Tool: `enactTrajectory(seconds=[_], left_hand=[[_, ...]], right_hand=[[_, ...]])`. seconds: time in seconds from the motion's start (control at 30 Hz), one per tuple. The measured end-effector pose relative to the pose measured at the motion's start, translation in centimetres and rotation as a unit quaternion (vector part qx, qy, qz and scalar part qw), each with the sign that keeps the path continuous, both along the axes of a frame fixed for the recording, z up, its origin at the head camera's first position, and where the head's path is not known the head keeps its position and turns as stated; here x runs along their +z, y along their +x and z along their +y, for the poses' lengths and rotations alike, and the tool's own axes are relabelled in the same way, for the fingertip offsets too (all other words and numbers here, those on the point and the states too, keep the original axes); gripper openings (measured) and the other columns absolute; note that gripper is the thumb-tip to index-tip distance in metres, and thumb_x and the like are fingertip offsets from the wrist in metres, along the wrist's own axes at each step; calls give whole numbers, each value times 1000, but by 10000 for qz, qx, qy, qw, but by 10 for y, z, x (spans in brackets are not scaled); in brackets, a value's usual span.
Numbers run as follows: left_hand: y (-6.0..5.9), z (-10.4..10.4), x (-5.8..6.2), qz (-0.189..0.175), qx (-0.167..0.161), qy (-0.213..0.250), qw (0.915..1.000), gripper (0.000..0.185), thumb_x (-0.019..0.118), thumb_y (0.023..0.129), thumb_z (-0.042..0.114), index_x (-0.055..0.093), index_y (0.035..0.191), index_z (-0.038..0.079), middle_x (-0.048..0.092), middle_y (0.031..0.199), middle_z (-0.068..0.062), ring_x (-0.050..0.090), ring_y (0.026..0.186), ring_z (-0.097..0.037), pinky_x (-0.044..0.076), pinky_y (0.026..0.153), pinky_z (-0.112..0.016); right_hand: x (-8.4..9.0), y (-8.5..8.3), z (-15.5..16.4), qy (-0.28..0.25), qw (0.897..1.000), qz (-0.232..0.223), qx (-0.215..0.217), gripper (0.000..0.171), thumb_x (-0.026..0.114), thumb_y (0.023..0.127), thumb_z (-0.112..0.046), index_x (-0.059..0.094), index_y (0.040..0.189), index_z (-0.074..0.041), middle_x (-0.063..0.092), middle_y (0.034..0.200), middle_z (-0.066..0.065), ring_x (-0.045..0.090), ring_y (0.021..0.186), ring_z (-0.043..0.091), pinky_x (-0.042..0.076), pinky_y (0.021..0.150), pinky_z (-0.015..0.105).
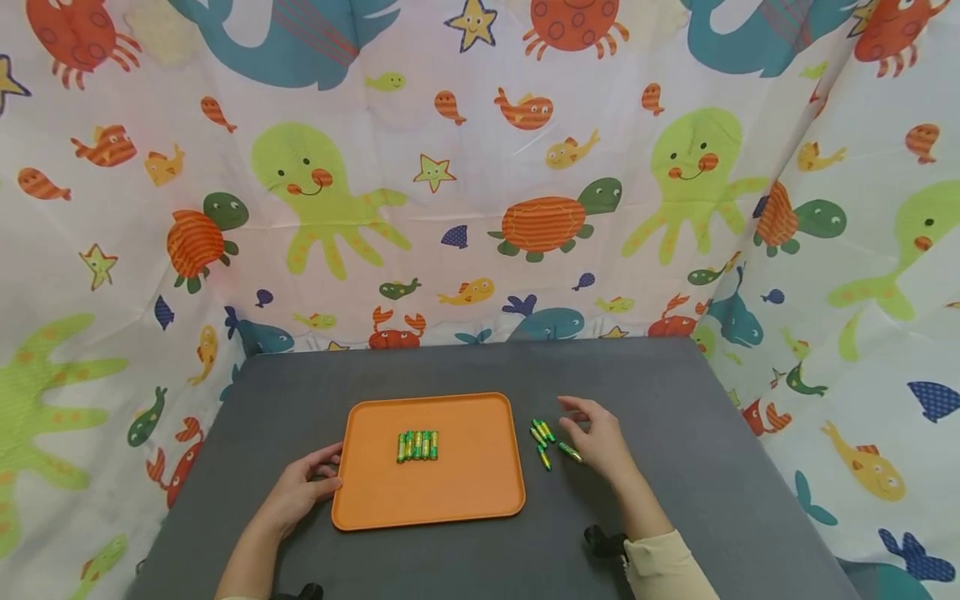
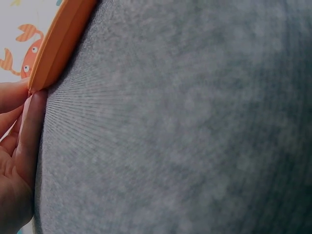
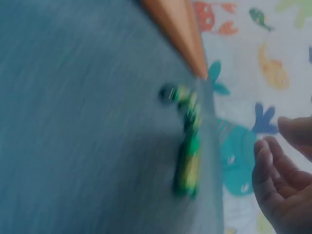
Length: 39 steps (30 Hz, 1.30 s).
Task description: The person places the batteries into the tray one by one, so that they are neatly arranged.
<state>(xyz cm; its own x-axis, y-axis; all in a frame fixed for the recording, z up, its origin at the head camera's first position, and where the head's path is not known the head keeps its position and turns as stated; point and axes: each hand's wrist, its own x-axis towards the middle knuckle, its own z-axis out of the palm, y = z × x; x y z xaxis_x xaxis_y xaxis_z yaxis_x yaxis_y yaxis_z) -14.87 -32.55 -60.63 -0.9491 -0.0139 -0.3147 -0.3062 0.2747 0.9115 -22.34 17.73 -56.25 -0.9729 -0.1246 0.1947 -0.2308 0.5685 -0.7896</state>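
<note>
An orange tray [image 1: 480, 492] lies on the grey table [image 1: 675, 392]. Several green-and-yellow batteries [image 1: 417, 445] stand side by side in a row inside it. A few loose batteries [image 1: 542, 433] lie on the table just right of the tray, blurred in the right wrist view as batteries [image 3: 187, 165]. My right hand [image 1: 577, 425] hovers over them with relaxed fingers [image 3: 268, 170] and holds nothing. One battery [image 1: 570, 452] lies close under its thumb. My left hand [image 1: 324, 472] rests against the tray's left edge [image 2: 61, 39], with its fingers [image 2: 29, 126] touching the rim.
A curtain printed with sea animals [image 1: 480, 208] closes off the table at the back and both sides. Bare grey table surface lies behind the tray and to the right of my right hand. A small dark object [image 1: 603, 542] sits by my right sleeve.
</note>
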Motion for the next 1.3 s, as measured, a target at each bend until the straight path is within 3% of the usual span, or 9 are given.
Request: enactTrajectory(seconds=[0.27,0.53,0.77,1.0,1.3], left_hand=[[0,0,-1,49,10,-79,10000,63,68,93,3,46,152,11,51,132,-15,54,104,-25,56,78,-29],[0,2,3,66,2,-280,9996,62,68,94,4,45,152,10,51,131,-15,53,105,-26,56,78,-27],[1,3,2,43,-5,-222,9997,62,67,95,3,45,152,11,50,132,-16,54,104,-26,56,78,-27],[2,3,1,-12,48,-196,9998,62,68,95,4,46,152,12,51,132,-15,54,103,-25,56,78,-29],[1,3,2,-66,64,-140,9999,62,68,95,5,45,152,12,51,133,-15,54,104,-26,56,78,-29]], right_hand=[[-23,13,37,483,9961,-637,-364,47,67,90,5,64,135,-11,68,126,16,68,108,33,56,84,45],[-33,23,35,442,9921,-1117,-362,59,70,82,12,63,137,-10,68,129,13,66,107,28,53,86,42],[-34,21,26,493,9926,-1071,-285,63,77,76,12,64,134,-8,69,125,12,63,94,20,49,77,34],[-30,18,16,187,9900,-1396,1,77,82,72,12,57,141,-8,67,118,15,63,82,18,50,65,27],[-28,18,7,485,9906,-1267,179,75,90,69,-1,61,138,-8,67,120,13,57,76,14,47,68,29]])
